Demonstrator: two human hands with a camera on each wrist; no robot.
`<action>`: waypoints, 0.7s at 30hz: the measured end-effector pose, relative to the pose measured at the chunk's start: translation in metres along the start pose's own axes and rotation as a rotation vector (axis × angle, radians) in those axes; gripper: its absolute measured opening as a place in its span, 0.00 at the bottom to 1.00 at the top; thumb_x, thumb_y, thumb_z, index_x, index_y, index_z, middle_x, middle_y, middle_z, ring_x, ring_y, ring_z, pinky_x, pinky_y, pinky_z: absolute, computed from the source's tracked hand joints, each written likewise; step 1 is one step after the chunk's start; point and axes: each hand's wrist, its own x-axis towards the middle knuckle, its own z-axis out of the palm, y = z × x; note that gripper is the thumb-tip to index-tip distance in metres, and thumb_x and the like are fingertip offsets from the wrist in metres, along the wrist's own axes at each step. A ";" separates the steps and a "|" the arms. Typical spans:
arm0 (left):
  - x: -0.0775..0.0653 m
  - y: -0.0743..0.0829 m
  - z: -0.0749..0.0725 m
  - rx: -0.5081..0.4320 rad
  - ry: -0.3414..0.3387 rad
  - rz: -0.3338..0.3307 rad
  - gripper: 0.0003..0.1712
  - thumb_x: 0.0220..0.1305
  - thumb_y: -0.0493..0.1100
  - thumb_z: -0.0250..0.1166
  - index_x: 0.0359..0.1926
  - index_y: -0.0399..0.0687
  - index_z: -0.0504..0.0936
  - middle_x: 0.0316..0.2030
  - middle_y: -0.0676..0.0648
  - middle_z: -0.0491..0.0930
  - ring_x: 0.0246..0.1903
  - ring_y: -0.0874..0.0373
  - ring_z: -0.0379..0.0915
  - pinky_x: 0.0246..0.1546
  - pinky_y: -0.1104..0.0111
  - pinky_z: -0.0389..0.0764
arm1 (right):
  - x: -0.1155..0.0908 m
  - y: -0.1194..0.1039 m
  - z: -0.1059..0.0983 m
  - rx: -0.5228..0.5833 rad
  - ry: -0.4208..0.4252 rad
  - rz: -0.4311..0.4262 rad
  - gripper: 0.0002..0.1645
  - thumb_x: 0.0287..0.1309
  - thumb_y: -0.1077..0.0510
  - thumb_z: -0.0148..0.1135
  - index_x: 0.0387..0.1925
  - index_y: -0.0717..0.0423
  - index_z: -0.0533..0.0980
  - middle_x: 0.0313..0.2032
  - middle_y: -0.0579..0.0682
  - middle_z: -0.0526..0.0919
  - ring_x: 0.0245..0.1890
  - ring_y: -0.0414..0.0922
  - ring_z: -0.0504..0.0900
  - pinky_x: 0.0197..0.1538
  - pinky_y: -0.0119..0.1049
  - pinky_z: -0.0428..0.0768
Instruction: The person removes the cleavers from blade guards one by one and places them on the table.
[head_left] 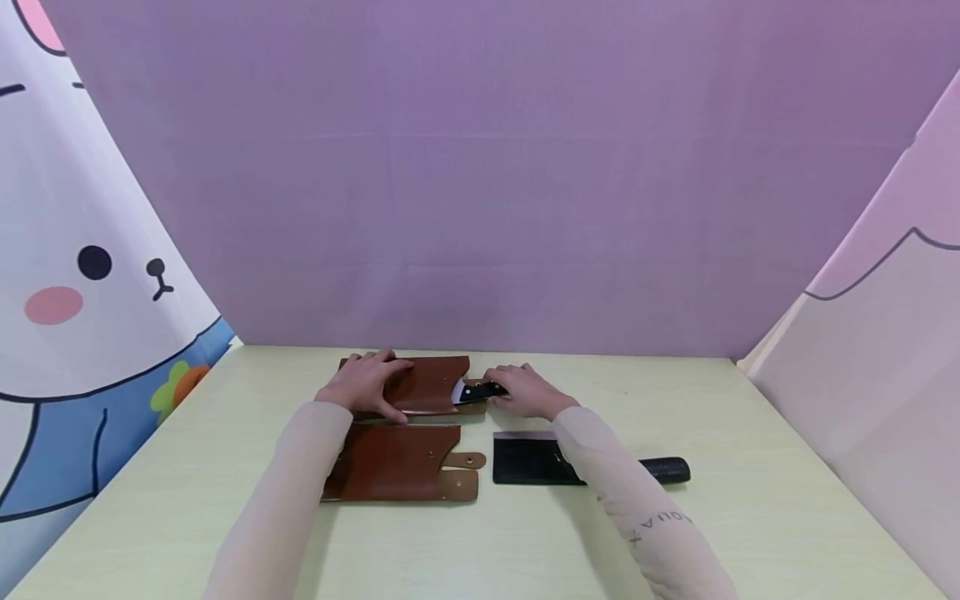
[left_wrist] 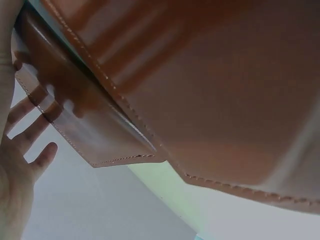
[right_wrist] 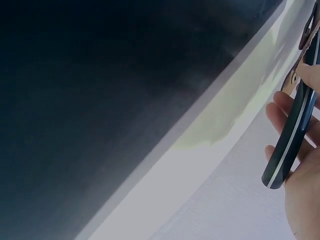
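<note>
Purple cloth [head_left: 487, 183] hangs behind a pale counter [head_left: 750, 500]. Toward its far edge, the knife [head_left: 480, 392] lies partly inside a brown leather cover [head_left: 435, 383], its long axis running roughly side to side, handle [right_wrist: 290, 140] pointing toward three o'clock and blade toward nine. Nearer to the knife handle, the right hand [head_left: 528, 392] grips it from the three o'clock side. At nine o'clock from the handle, the left hand [head_left: 360, 385] rests on the cover, thumb and fingers spread. A second brown cover [head_left: 393, 464] lies just beside the first, at about six o'clock. At about four o'clock from the knife, a broad black cleaver [head_left: 528, 462] lies partly hidden by the right forearm [head_left: 637, 500].
</note>
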 end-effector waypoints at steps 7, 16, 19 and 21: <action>0.000 0.000 -0.004 -0.013 -0.011 -0.003 0.56 0.30 0.73 0.69 0.64 0.57 0.66 0.57 0.43 0.67 0.56 0.45 0.64 0.55 0.43 0.61 | 0.000 -0.001 -0.001 0.033 0.000 -0.005 0.14 0.58 0.54 0.58 0.47 0.48 0.74 0.46 0.46 0.79 0.44 0.43 0.76 0.50 0.45 0.68; -0.001 -0.002 -0.008 -0.002 -0.003 0.001 0.57 0.29 0.74 0.69 0.64 0.57 0.66 0.57 0.43 0.67 0.57 0.46 0.63 0.56 0.42 0.59 | -0.001 -0.002 -0.003 0.026 0.031 -0.044 0.14 0.58 0.55 0.58 0.47 0.49 0.74 0.43 0.46 0.78 0.39 0.41 0.74 0.46 0.43 0.68; -0.003 -0.001 -0.011 -0.005 -0.007 -0.004 0.57 0.29 0.74 0.69 0.64 0.57 0.66 0.57 0.42 0.67 0.57 0.46 0.63 0.57 0.42 0.57 | -0.002 -0.003 -0.004 0.017 0.038 -0.044 0.15 0.58 0.54 0.58 0.47 0.49 0.74 0.43 0.46 0.77 0.39 0.41 0.73 0.47 0.43 0.68; -0.004 0.001 -0.013 -0.008 -0.008 -0.006 0.57 0.29 0.73 0.69 0.63 0.56 0.66 0.56 0.42 0.67 0.57 0.46 0.63 0.57 0.41 0.57 | -0.003 -0.004 -0.005 0.010 0.040 -0.044 0.14 0.58 0.54 0.58 0.47 0.49 0.74 0.43 0.46 0.77 0.39 0.41 0.73 0.47 0.43 0.68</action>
